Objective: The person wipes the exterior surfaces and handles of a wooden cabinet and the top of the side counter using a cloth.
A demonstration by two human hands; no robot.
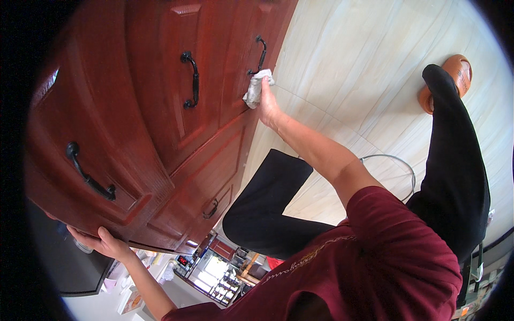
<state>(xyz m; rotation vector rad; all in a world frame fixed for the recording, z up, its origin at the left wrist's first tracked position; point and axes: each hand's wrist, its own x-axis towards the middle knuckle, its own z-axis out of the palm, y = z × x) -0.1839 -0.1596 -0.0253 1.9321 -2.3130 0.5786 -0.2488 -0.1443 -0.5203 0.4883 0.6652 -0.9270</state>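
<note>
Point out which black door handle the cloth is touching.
The upper-right black curved metal handle, on the red-brown wooden cabinet. The right hand presses a crumpled grey-white cloth against its lower end; the other handles go untouched.

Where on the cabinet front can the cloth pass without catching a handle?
Bare wood lies between the middle black handle and the lower-left handle, and below the cloth down to the small pull. It is tight where the right hand presses the cloth beside the top handle. The left hand grips the cabinet's edge.
</note>
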